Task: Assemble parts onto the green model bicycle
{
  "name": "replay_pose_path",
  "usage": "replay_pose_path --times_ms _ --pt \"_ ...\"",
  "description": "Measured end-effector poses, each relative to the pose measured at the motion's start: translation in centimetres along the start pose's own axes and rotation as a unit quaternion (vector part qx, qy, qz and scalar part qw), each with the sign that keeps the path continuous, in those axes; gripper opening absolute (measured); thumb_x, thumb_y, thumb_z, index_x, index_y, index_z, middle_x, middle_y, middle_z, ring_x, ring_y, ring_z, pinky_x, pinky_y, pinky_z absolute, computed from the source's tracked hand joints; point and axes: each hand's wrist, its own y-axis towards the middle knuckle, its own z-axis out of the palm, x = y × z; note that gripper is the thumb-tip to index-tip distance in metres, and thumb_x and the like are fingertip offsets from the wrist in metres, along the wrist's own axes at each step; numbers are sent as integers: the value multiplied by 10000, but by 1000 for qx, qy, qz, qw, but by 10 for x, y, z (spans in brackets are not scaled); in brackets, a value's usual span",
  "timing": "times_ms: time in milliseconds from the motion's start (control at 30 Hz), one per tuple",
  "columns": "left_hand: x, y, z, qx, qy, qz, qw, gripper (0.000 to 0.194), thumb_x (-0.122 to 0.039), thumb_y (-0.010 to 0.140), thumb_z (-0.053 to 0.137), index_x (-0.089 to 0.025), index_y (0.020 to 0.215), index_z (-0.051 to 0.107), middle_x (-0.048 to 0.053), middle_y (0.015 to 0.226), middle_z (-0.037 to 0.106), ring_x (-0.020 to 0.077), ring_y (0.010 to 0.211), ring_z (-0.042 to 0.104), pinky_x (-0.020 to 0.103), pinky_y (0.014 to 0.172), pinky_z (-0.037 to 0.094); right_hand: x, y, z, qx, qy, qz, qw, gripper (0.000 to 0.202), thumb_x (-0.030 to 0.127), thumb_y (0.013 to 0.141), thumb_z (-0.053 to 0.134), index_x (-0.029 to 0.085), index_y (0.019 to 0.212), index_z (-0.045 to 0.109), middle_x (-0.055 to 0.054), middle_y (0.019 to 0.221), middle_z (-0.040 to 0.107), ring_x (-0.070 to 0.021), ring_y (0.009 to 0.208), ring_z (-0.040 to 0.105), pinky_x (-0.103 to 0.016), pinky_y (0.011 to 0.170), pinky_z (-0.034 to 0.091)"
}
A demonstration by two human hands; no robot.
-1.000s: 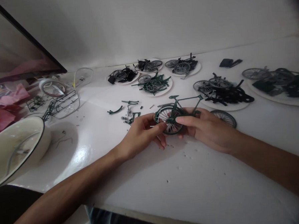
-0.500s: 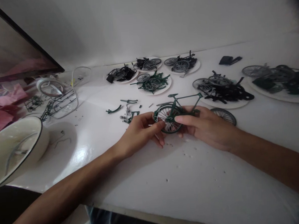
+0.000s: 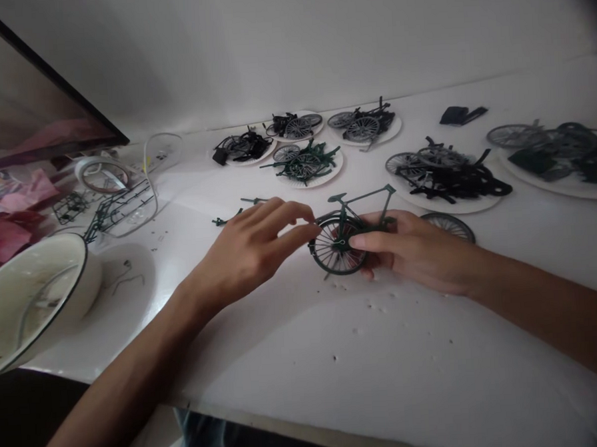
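Observation:
A small green model bicycle [image 3: 340, 238] with one spoked wheel fitted is held upright over the white table [image 3: 387, 392]. My right hand [image 3: 417, 250] grips its frame, thumb in front near the pedal area and fingers behind. To its left is my left hand [image 3: 260, 249], palm down, its fingers apart and its fingertips close to the wheel's upper left edge. Whether they touch it I cannot tell. A loose wheel [image 3: 449, 226] lies behind my right wrist. Small dark green parts [image 3: 221, 221] show partly behind my left hand.
Several white plates carry bicycle parts, such as one with green parts [image 3: 326, 179] and a larger one with black parts [image 3: 482, 207]. At the left stand an enamel basin [image 3: 79, 282], a tape roll [image 3: 103, 175] and green part frames [image 3: 127, 206]. A dark piece [image 3: 460, 115] lies far back.
My left hand has let go of the wheel's lower left side, moved up and left, and opened. The bicycle has tilted slightly in my right hand.

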Motion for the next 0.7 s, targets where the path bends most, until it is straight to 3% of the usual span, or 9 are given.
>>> replay_pose_path --times_ms 167,300,500,700 --pt "-6 3 -7 5 51 46 998 214 -101 974 482 -183 1135 596 97 1187 652 201 984 613 340 753 492 1 0 0 10 -45 -2 999 175 356 839 719 181 853 715 -48 824 710 -166 728 621 -287 617 471" --pt "-12 8 -13 29 76 69 994 154 -122 985 476 -165 1021 619 97 1099 680 200 924 631 345 732 498 1 1 1 17 -54 -1 998 185 363 826 734 181 856 718 -47 817 714 -167 722 624 -286 605 473" --pt "-19 11 -9 17 102 93 990 144 -122 985 473 -158 971 612 92 980 702 200 890 637 342 712 482 3 1 2 30 -71 -9 997 206 366 824 731 163 857 718 -57 808 702 -170 710 631 -293 593 488" --pt "-19 8 3 -34 67 32 997 99 -116 967 504 -163 995 587 77 1018 687 168 834 597 314 693 441 3 0 3 32 -69 -1 997 200 363 818 734 169 861 710 -41 827 700 -139 685 609 -272 599 486"
